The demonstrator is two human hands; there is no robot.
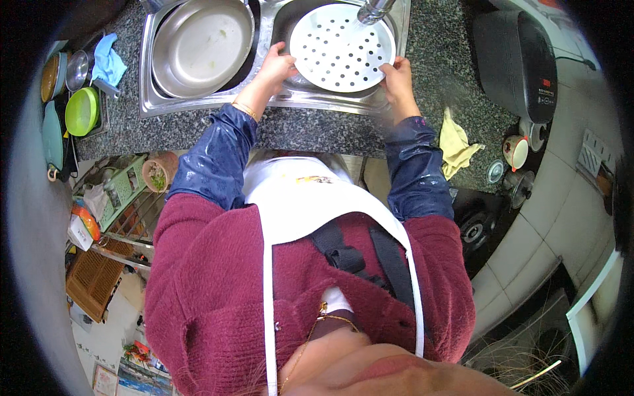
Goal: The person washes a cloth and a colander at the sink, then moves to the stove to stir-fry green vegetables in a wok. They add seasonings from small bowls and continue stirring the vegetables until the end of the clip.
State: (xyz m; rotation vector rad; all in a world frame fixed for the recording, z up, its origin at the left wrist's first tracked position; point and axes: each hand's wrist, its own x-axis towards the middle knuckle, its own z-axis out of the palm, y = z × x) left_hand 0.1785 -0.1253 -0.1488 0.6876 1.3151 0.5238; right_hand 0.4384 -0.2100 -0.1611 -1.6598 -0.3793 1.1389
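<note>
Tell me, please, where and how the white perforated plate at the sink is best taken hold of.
Probably take the white perforated plate by its left and right edges, coming from the near side. It is wide and round, and the tap crowds its far right edge. The left grip and right grip are at those two edges.

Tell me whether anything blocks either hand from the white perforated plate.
Nothing visible does: the left hand and right hand are at the rim of the white perforated plate. The faucet overlaps its far edge.
</note>
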